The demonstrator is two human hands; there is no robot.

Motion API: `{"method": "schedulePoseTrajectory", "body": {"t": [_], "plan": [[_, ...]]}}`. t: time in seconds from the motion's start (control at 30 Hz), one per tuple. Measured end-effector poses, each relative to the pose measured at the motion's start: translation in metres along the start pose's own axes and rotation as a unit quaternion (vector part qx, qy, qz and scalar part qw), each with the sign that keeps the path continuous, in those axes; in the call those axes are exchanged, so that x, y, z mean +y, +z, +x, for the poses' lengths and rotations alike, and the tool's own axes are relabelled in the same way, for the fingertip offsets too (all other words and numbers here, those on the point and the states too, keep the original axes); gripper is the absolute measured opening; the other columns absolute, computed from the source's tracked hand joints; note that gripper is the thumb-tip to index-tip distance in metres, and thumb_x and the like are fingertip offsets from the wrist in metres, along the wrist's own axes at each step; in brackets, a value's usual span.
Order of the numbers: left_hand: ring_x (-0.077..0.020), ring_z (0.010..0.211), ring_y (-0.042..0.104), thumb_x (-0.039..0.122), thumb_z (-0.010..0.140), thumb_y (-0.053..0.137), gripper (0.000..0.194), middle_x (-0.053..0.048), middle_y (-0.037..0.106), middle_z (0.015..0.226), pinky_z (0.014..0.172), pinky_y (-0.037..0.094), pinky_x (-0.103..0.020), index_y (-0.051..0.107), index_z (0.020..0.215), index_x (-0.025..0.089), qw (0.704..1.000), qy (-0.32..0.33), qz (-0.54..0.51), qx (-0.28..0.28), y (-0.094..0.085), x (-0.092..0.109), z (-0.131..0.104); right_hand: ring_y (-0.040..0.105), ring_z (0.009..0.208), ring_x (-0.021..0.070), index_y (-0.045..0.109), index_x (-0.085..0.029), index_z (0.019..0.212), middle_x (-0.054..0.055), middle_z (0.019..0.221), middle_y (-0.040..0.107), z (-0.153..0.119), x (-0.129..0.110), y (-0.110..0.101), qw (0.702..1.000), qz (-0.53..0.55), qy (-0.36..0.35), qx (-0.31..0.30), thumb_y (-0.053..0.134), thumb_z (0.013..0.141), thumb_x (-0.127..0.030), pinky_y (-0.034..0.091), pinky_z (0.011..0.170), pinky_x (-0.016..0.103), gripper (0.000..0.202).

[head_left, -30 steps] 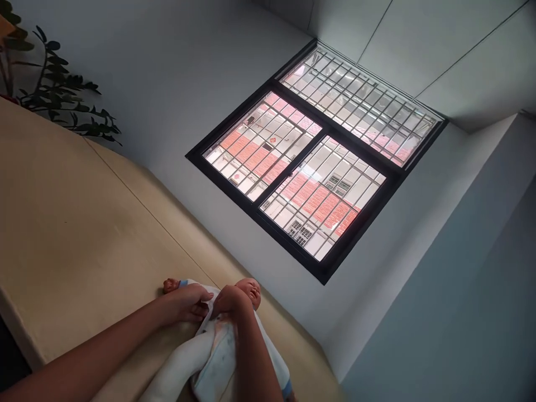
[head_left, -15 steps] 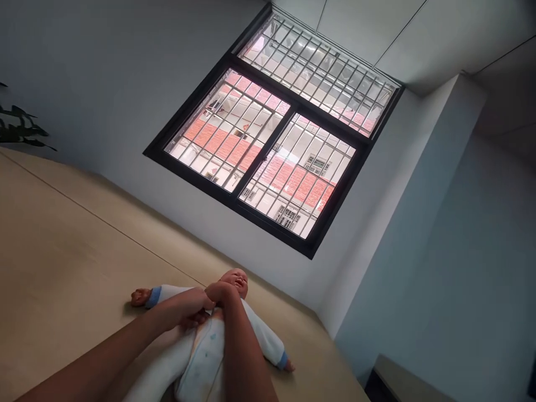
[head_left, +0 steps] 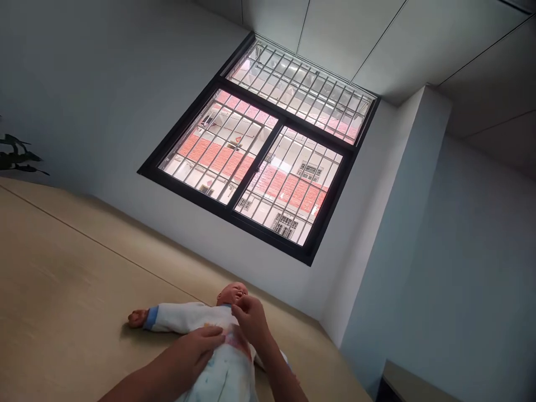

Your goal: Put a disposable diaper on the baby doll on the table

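Note:
A baby doll point(head_left: 178, 317) in a white outfit with blue cuffs lies on its back on the tan table point(head_left: 75, 279), its head towards the window wall. Flat against the doll's chest and belly rests my left hand point(head_left: 199, 349), its fingers extended. My right hand point(head_left: 251, 321) is at the collar just below the doll's chin, thumb and fingertips pinched together; whether cloth is between them is too small to tell. A reddish, patterned patch shows on the chest between the hands. My right forearm partly hides the doll's arm on the right.
Behind the table is a wall with a black-framed, barred window point(head_left: 255, 167). Dark plant leaves point(head_left: 19, 156) show at the far left. A dark-sided piece of furniture point(head_left: 412, 385) stands at the lower right. A seam crosses the table.
My hands, together at the doll's chest before, have moved apart; the right one has gone to the collar at the right. The view has tilted slightly, and more of the outfit's front shows.

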State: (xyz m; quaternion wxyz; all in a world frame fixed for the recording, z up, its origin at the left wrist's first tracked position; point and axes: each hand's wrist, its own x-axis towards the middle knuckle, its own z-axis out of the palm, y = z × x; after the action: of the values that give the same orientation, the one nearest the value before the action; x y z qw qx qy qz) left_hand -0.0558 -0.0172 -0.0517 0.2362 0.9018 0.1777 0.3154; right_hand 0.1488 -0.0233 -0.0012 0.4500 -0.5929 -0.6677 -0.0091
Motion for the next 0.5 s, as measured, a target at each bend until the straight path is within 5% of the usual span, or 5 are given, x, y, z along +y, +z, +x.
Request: {"method": "schedulePoseTrajectory", "body": {"t": [0.23, 0.4, 0.5], "plan": [[-0.0311, 0.147, 0.042, 0.023, 0.079, 0.051, 0.068, -0.002, 0.052, 0.155, 0.123, 0.033, -0.042, 0.059, 0.146, 0.030, 0.997, -0.011, 0.074, -0.033, 0.024, -0.007, 0.009, 0.049, 0.057, 0.0173, 0.049, -0.022, 0.057, 0.001, 0.056, 0.054, -0.065, 0.047, -0.031, 0.987, 0.051, 0.095, 0.122, 0.056, 0.078, -0.044, 0.040, 0.058, 0.030, 0.031], [-0.0324, 0.150, 0.035, 0.014, 0.081, 0.046, 0.074, -0.011, 0.036, 0.162, 0.122, 0.036, -0.045, 0.046, 0.155, 0.018, 0.973, -0.044, 0.216, -0.071, 0.041, -0.011, 0.013, 0.041, 0.044, 0.0148, 0.044, -0.025, 0.054, 0.001, 0.049, 0.049, -0.080, 0.062, -0.022, 0.959, 0.174, 0.196, 0.107, 0.052, 0.077, -0.058, 0.037, 0.050, 0.030, 0.042], [-0.0335, 0.151, 0.031, 0.006, 0.085, 0.035, 0.073, -0.016, 0.030, 0.164, 0.119, 0.038, -0.050, 0.040, 0.157, 0.012, 0.954, -0.059, 0.284, -0.073, 0.049, -0.014, 0.016, 0.042, 0.048, 0.0169, 0.040, -0.025, 0.053, 0.002, 0.049, 0.047, -0.088, 0.060, -0.015, 0.980, 0.093, 0.148, 0.096, 0.051, 0.081, -0.053, 0.037, 0.053, 0.032, 0.041]]}}
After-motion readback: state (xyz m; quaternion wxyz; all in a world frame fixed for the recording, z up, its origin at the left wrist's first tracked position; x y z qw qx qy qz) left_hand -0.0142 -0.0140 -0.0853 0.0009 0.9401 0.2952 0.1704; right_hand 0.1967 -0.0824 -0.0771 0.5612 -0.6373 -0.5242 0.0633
